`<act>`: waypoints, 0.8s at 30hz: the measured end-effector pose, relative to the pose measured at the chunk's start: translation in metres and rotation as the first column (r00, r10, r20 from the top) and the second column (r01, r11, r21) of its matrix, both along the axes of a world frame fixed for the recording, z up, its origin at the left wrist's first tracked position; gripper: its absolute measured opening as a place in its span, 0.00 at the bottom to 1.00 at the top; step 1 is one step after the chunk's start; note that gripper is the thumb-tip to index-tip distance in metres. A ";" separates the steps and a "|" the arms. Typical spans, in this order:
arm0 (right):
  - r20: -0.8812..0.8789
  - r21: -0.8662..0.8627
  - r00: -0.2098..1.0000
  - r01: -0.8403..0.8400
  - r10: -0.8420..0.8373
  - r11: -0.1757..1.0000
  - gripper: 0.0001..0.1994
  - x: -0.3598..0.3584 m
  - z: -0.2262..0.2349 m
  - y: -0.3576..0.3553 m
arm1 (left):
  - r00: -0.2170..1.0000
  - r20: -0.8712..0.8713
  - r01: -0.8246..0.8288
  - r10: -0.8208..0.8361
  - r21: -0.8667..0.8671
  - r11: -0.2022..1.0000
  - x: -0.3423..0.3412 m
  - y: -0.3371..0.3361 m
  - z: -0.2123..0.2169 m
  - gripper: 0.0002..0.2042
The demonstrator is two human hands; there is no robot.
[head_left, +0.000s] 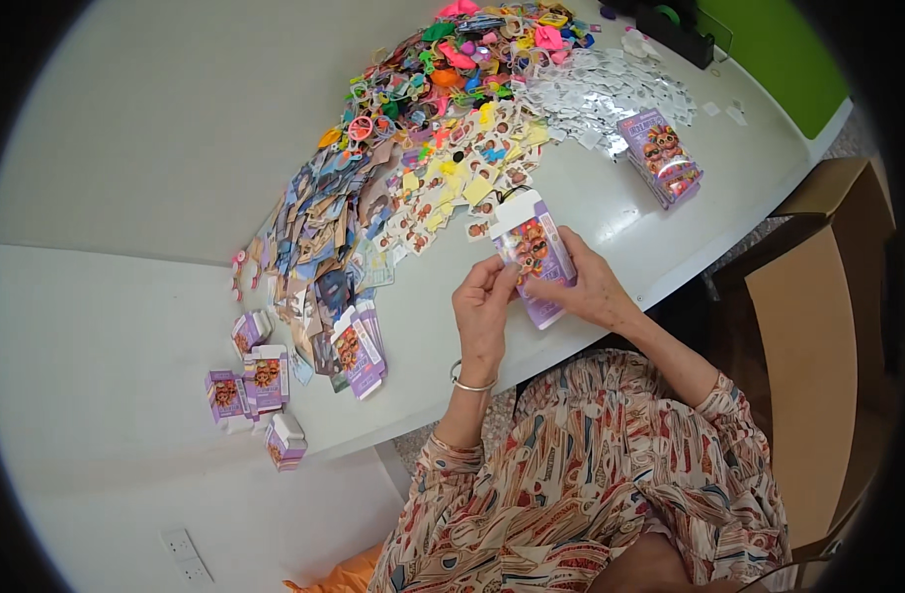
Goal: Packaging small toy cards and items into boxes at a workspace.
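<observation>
Over the table near its front edge, both my hands hold a small purple carton [534, 242] with cartoon figures on it. Its white top flap stands up at the far end. My left hand [484, 304], a bracelet on its wrist, grips the carton's left side with thumb and fingers. Around the right side closes my right hand [593, 287], its thumb across the front. Just beyond the flap lies a scatter of small picture stickers and cards [443, 188]. Left of my left hand is a fanned stack of flat purple cartons [364, 351].
Heaped along the back are colourful plastic trinkets [452, 64], blue-brown cards [324, 217] and small white packets [606, 89]. Purple packs [662, 158] are stacked at the right. Several purple boxes [266, 378] cluster at the left. A brown cardboard box [803, 366] stands beside the table.
</observation>
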State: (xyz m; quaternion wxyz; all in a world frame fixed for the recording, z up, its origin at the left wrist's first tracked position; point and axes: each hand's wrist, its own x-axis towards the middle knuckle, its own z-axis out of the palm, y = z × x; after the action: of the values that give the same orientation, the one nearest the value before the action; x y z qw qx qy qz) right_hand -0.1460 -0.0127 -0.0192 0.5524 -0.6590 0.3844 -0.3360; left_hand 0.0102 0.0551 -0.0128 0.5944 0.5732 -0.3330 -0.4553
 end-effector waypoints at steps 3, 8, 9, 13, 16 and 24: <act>-0.155 -0.152 0.985 0.050 -0.074 0.987 0.51 0.004 -0.005 0.005 | 0.996 -0.065 0.070 -0.068 0.024 0.997 -0.004 -0.001 0.009 0.13; -0.190 -0.031 0.980 0.048 -0.053 0.998 0.51 0.005 0.002 0.003 | 0.990 -0.099 0.101 -0.104 -0.034 0.994 -0.007 -0.001 0.009 0.19; -0.192 -0.022 0.981 0.034 -0.038 0.999 0.50 0.004 0.000 0.002 | 0.994 -0.065 0.077 -0.084 -0.104 0.992 -0.010 0.000 0.011 0.22; -0.197 0.034 0.980 -0.031 0.038 0.999 0.46 -0.007 0.002 -0.005 | 0.993 -0.003 0.113 -0.115 -0.184 0.976 -0.013 -0.002 0.009 0.32; -0.147 0.111 0.982 -0.106 0.122 0.988 0.41 -0.011 0.007 -0.010 | 0.990 0.071 0.133 -0.120 -0.219 0.967 -0.010 0.000 -0.001 0.31; 0.059 0.166 0.968 -0.252 0.246 0.953 0.28 -0.030 -0.012 -0.012 | 0.954 0.068 0.296 -0.293 -0.050 0.954 0.018 0.001 -0.017 0.23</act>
State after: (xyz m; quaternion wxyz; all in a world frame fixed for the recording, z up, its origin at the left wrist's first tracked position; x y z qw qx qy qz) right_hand -0.1760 -0.0244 -0.0316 0.6523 -0.6455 0.3155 -0.2414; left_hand 0.0283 0.0562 -0.0301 0.5265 0.5125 -0.4456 -0.5114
